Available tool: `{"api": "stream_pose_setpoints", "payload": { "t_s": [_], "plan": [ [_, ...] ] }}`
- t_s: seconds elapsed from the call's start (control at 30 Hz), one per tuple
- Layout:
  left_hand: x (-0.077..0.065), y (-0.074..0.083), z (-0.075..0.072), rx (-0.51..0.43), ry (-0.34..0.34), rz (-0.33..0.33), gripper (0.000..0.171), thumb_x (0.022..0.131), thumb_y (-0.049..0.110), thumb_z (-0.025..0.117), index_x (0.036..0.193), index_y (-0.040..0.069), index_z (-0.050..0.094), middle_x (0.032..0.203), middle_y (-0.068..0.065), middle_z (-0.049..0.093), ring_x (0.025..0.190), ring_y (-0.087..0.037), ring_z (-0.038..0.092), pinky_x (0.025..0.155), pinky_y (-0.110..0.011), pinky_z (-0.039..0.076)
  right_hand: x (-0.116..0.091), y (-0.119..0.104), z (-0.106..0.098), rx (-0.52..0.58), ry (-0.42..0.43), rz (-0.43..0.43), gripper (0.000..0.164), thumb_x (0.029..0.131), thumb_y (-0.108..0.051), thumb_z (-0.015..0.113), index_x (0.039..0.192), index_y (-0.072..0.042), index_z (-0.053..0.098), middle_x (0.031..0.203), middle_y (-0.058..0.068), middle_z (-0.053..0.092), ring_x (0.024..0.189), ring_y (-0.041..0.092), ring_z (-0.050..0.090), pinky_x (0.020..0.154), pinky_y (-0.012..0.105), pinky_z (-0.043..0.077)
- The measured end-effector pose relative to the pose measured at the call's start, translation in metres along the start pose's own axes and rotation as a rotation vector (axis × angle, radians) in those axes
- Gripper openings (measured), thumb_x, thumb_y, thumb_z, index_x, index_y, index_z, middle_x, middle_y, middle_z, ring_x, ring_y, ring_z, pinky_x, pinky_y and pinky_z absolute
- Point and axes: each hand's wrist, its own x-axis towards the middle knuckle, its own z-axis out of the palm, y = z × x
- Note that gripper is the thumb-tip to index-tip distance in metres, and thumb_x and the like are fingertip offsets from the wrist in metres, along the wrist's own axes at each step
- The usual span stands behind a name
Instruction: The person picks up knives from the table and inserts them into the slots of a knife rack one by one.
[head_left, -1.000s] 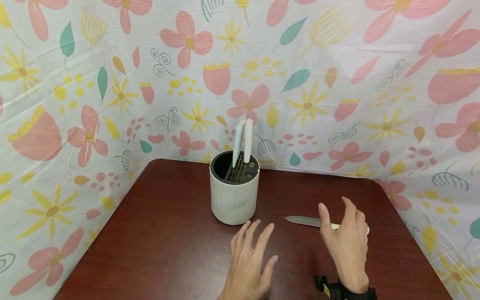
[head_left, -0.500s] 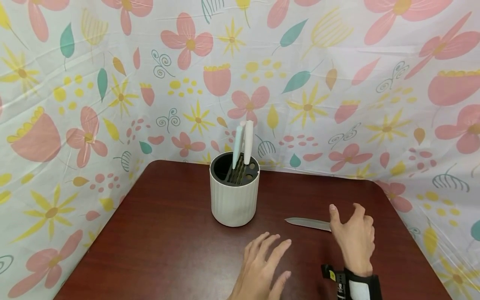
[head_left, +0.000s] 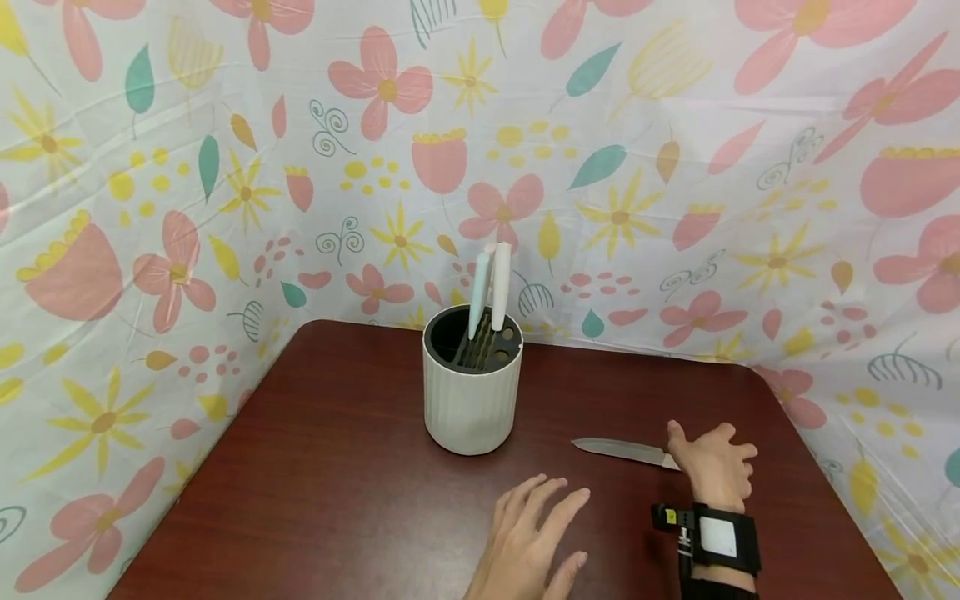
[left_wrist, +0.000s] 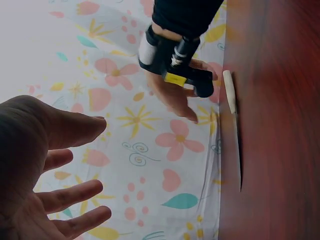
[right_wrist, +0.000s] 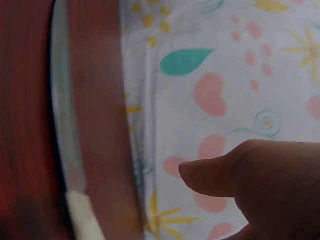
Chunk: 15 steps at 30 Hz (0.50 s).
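Note:
A kitchen knife point(head_left: 624, 450) with a pale handle lies flat on the table, blade tip pointing left. Above its handle hovers my right hand point(head_left: 712, 467), fingers spread, hiding most of the handle in the head view. In the left wrist view, a gap shows between the right hand point(left_wrist: 172, 95) and the knife point(left_wrist: 234, 112). The right wrist view shows the blade point(right_wrist: 65, 115) beside the thumb point(right_wrist: 215, 177). My left hand point(head_left: 525, 542) is held over the table's front part, fingers loosely spread, holding nothing.
A white ribbed knife holder point(head_left: 471, 408) with a black slotted insert stands at the table's back middle. A light blue handle point(head_left: 479, 292) and a white handle point(head_left: 501, 287) stick up from it. Floral cloth point(head_left: 615, 100) hangs behind the dark red table point(head_left: 315, 467).
My right hand has moved rightward along the knife, from over the blade end of the handle toward its far end. My left hand has shifted right and nearer the front. The knife stays put.

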Motion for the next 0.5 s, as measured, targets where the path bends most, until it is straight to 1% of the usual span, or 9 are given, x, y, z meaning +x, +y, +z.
{"api": "stream_pose_setpoints", "payload": {
  "t_s": [0.1,0.2,0.3,0.4,0.5],
  "plan": [
    [-0.001,0.001,0.001,0.007,0.003,0.014,0.047,0.101,0.039,0.056,0.144,0.023,0.053,0.133,0.0,0.062,0.124,-0.021,0.058,0.093,-0.041,0.05,0.009,0.005,0.003,-0.024,-0.046,0.034,0.109,0.098,-0.066,0.036,0.151,0.023,-0.002,0.138,0.061,0.008,0.112,0.076,0.037,0.089,0.077,0.039],
    [-0.002,0.001,0.001,0.004,0.0,0.022,0.046,0.101,0.04,0.055,0.145,0.022,0.053,0.132,0.0,0.062,0.123,-0.02,0.058,0.093,-0.04,0.05,0.017,0.008,0.005,-0.035,-0.082,0.051,0.111,0.098,-0.066,0.035,0.151,0.023,-0.007,0.137,0.062,0.007,0.106,0.074,0.042,0.087,0.074,0.042],
    [-0.002,0.001,0.002,0.003,-0.003,0.03,0.045,0.103,0.041,0.051,0.145,0.023,0.052,0.131,0.001,0.062,0.122,-0.02,0.059,0.092,-0.04,0.05,0.023,0.011,0.005,-0.026,-0.114,0.052,0.111,0.098,-0.066,0.035,0.15,0.022,-0.009,0.134,0.062,0.011,0.107,0.073,0.041,0.086,0.073,0.044],
    [-0.001,0.002,0.002,0.003,0.0,0.035,0.044,0.105,0.041,0.048,0.145,0.022,0.053,0.131,0.001,0.062,0.122,-0.019,0.059,0.092,-0.039,0.051,0.028,0.013,0.004,-0.02,-0.144,0.037,0.11,0.099,-0.062,0.037,0.149,0.024,-0.011,0.131,0.063,0.013,0.11,0.072,0.039,0.087,0.071,0.045],
    [-0.002,0.003,0.001,-0.004,-0.009,0.038,0.044,0.104,0.04,0.049,0.144,0.022,0.053,0.131,0.001,0.062,0.121,-0.018,0.06,0.092,-0.037,0.051,0.032,0.016,0.004,-0.004,-0.156,0.042,0.109,0.099,-0.057,0.042,0.148,0.026,-0.011,0.131,0.063,0.012,0.111,0.071,0.038,0.087,0.071,0.046]
  ]
}}
